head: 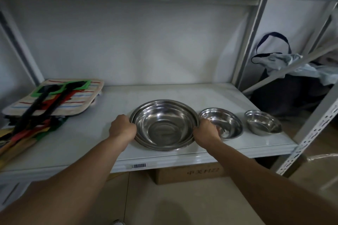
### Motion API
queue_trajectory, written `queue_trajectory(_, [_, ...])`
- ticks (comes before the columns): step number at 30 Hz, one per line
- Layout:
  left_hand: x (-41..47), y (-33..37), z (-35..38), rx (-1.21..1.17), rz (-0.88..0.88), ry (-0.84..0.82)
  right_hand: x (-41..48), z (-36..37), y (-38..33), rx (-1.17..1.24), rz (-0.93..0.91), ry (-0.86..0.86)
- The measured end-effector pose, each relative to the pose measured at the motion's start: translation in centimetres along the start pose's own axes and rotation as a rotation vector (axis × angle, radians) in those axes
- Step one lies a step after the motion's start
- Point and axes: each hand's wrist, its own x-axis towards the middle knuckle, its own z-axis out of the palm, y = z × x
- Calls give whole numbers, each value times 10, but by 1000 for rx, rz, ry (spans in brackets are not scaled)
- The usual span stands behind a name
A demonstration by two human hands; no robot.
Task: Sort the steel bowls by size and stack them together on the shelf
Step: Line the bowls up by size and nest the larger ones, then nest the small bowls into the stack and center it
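Note:
Three steel bowls stand in a row on the white shelf (76,133). The large bowl (164,126) is in the middle, and a second rim shows under it, so it looks nested in another of like size. My left hand (122,127) grips its left rim and my right hand (206,130) grips its right rim. A medium bowl (226,122) sits just right of it, touching my right hand. The small bowl (263,122) stands apart near the shelf's right end.
A striped pot holder with black, red and green utensils (51,100) fills the shelf's left end. Grey shelf posts (247,45) rise at the back right. A dark bag with cloth (285,71) sits beyond. A cardboard box (188,173) lies under the shelf.

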Motion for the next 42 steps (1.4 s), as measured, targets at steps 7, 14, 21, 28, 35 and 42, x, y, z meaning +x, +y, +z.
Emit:
queue_trajectory(7, [-4,-2,-1,47,-22,-7,1,0,3,26,-42,-15])
queue_trajectory(14, [-49,46,14,209,364,208,-9,-32,29,80,-20,80])
queue_trajectory(21, [-128,116,104,-127,320,-342,-3,-85,107,434,193,236])
queue_trajectory(28, [-141,127,174,-563,-220,-404,37,-106,189,628,478,388])
queue_trajectory(35, [-125,129,195,-612,-264,-315,63,-101,208,921,554,412])
queue_trajectory(42, [-120,135,201,-627,-257,-294,69,-105,202,973,580,420])
